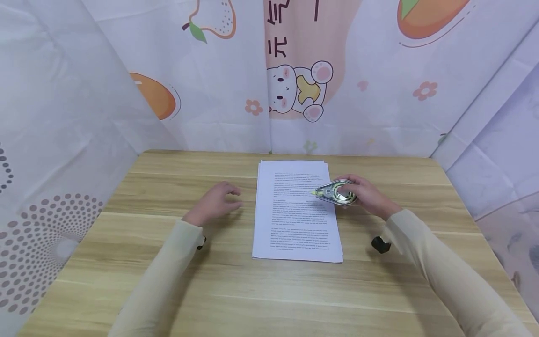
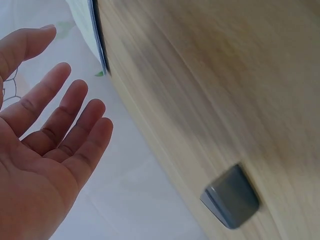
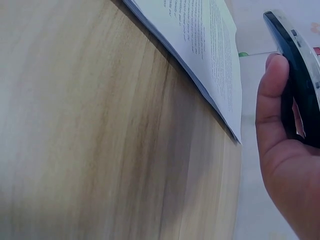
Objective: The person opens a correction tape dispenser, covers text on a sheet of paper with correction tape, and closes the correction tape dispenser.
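A stack of printed paper sheets lies on the wooden table, its edges slightly uneven. My right hand holds a correction tape dispenser over the right side of the stack, its yellowish tip pointing left across the printed text. Seen from the right wrist, the thumb lies along the dispenser's dark side. To the left of the paper, my left hand hovers over the table with nothing in it. Its fingers are relaxed and spread apart in the left wrist view.
The wooden table reaches back to a patterned curtain, with more curtain at both sides. A small black device sits under the right wrist. A dark rounded block shows low in the left wrist view.
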A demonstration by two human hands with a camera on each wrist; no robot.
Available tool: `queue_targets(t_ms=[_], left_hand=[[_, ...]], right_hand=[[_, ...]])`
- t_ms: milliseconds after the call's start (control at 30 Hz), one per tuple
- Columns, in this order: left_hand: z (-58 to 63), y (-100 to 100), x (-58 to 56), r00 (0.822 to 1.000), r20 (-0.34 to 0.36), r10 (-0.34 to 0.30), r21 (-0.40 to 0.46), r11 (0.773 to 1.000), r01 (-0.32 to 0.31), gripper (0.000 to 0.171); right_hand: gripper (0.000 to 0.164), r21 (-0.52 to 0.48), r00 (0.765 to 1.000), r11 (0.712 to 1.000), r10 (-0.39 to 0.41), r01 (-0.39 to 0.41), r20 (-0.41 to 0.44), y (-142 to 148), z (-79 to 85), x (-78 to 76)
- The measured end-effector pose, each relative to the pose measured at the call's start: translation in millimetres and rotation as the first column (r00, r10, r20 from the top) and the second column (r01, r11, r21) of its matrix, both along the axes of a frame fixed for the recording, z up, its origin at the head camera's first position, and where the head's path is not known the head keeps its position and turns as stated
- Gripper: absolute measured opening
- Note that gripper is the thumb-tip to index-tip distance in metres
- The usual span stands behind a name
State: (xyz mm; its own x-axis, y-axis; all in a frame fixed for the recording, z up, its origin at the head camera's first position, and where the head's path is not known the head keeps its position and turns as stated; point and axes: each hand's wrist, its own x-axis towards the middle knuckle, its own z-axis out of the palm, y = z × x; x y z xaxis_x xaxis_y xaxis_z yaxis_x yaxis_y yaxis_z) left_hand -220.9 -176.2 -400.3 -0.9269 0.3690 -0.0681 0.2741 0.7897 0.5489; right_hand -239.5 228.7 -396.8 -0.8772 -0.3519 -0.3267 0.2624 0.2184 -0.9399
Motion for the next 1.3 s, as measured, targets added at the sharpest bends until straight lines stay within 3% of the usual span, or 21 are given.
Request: queue_targets(t_ms=[500, 800, 1133, 1300], left_hand=[[0.3, -35.9, 7.0, 0.996, 0.011, 0.087, 0.001, 0.996, -0.087, 0.036], [2.1, -63.4, 15.5, 0.976, 0.131, 0.171, -0.011, 0.985, -0.171, 0.042], [-5.8, -88.4, 19.0, 0.970, 0.149, 0.194, -0.042, 0.981, -0.190, 0.046], [-7.0, -94.7, 20.8, 0.970, 0.166, 0.175, -0.039, 0.985, -0.171, 0.046]], right_hand=[[0.049, 0.022, 1.000, 1.000, 0.007, -0.007, -0.003, 4.2, 0.7, 0.1], [0.048, 0.022, 1.000, 1.000, 0.009, -0.010, 0.017, 6.3, -0.5, 1.1], [0.047, 0.042, 1.000, 0.999, 0.009, -0.010, 0.013, 5.8, -1.1, 1.4], [0.047, 0.047, 1.000, 0.999, 0.009, -0.009, 0.011, 5.8, -1.4, 0.9]])
